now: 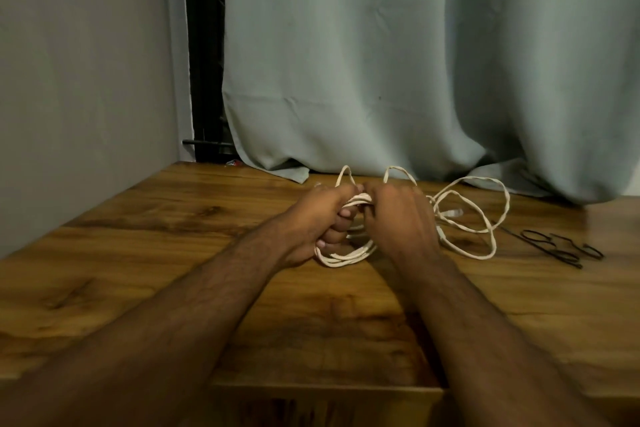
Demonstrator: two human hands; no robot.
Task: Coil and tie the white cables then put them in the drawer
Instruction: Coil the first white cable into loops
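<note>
- Gripping the coil, left hand [320,218] has fingers curled round the bundled loops of white cable [349,255], mid-tabletop, just above the surface.
- Right hand [394,215] seen from the back, fingers curled at the top of the same bundle, touching the left hand; exact pinch hidden.
- Loose cable loops [485,204] trail right of the hands across the tabletop [173,253]; two small loops stick up behind the knuckles.
- Black ties [554,246] lie well right of the hands, apart from the cable.
- Grey curtain [381,62] hangs behind, hem resting on the tabletop's far edge.
- Drawer front [325,402] at near edge, between the forearms, blurred.
</note>
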